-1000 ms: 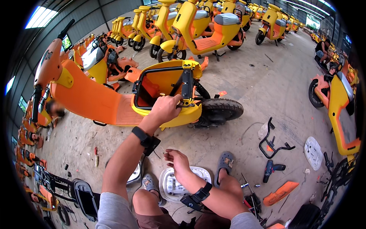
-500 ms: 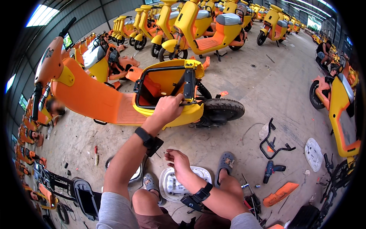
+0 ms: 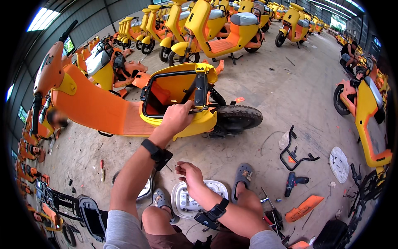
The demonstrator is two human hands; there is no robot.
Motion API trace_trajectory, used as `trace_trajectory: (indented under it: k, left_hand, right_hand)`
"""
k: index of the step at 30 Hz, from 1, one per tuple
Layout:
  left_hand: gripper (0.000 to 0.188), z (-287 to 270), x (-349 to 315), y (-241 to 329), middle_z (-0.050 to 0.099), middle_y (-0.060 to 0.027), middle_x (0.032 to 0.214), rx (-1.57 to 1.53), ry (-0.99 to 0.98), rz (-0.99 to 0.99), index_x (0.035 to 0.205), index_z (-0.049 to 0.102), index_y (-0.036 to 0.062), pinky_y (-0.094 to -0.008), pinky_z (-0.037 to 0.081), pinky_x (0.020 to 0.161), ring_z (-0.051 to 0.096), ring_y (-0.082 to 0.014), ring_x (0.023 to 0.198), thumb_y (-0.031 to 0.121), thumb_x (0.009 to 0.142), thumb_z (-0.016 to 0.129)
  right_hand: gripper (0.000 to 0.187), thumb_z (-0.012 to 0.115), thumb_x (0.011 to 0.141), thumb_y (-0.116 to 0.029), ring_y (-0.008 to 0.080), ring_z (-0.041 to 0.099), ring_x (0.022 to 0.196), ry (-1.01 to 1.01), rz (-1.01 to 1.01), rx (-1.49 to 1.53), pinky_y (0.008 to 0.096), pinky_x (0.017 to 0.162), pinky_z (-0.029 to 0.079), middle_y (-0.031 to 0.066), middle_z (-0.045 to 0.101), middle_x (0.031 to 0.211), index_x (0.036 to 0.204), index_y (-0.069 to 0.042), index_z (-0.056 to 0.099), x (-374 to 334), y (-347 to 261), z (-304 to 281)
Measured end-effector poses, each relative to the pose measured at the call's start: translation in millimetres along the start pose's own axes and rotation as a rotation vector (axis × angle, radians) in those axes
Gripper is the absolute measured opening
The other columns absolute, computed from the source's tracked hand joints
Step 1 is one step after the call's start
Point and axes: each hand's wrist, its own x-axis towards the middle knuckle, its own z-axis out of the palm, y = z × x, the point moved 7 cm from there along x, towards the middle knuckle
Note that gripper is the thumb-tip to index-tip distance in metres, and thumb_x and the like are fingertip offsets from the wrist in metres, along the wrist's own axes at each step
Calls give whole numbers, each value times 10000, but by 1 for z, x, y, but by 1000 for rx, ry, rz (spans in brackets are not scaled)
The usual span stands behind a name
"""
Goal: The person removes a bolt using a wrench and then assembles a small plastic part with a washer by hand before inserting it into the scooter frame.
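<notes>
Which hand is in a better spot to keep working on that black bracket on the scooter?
Probably the left hand: it already rests at the black bracket on the scooter's open yellow seat tub. The right hand hangs low, above the white panel.

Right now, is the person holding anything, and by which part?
The left hand grips the rear rim of the yellow scooter body beside its open seat compartment. The right hand seems to pinch something tiny; what it is cannot be told.

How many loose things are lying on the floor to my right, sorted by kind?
Black metal rack: 1
Cordless drill: 1
White oval cover: 1
Orange body panel: 1
Total: 4
</notes>
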Motion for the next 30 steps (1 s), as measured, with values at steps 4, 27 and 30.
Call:
trace_trajectory:
  k: [4,27,30]
  left_hand:
    - [256,-6,-4,-1,664,-168,772,-93,39,39,1026,625,61,-456,508,669,647,-362,749,121,779,653]
    - [229,-1,0,-5,670,-189,795,-68,63,-38,972,641,21,-438,515,682,644,-385,760,70,750,666]
    - [204,-5,-1,4,671,-195,806,-109,40,4,957,642,16,-439,514,680,644,-389,758,70,763,674]
  right_hand:
    - [211,519,917,-176,105,609,817,-6,8,-6,269,701,452,20,676,891,1018,-63,667,1,1,1]
    - [210,520,916,-185,99,610,814,-7,1,-12,275,708,451,11,682,894,1011,-76,671,0,1,1]
    - [209,519,915,-184,96,608,813,-5,0,-9,273,703,447,9,682,893,1008,-79,674,1,1,-2]
